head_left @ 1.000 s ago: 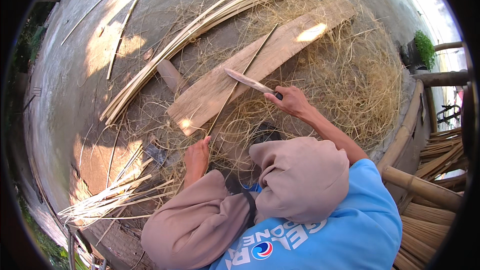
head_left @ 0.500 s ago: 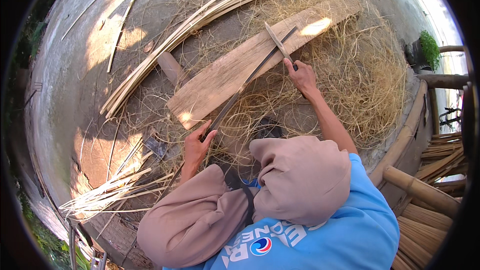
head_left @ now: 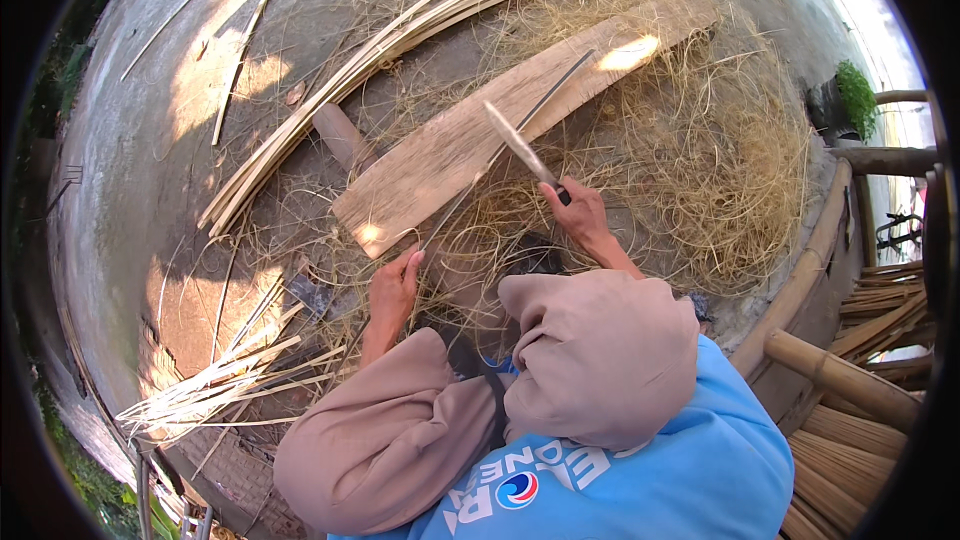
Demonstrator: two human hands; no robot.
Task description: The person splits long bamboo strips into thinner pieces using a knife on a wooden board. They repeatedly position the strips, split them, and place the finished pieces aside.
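Observation:
My right hand [head_left: 584, 218] is closed round the dark handle of a knife [head_left: 514, 140]. Its pale blade points up and left, crossing over a long, thin dark strip [head_left: 556, 90]. The strip slants along a wooden plank [head_left: 440, 155], its far end lying near a bright sun patch. At the near end, my left hand [head_left: 393, 288] pinches the strip beside the plank's lower corner. Whether the blade touches the strip I cannot tell.
Curly shavings [head_left: 725, 180] cover the ground around the plank. A bundle of long pale strips [head_left: 400, 35] curves behind it, and shorter strips [head_left: 215, 390] lie at lower left. Bamboo rails [head_left: 835, 375] run along the right, and a green plant [head_left: 855, 95] stands at far right.
My right hand has drawn the knife down and left along the strip, toward my body. The strip now looks thinner, seen more edge-on. My left hand has barely moved.

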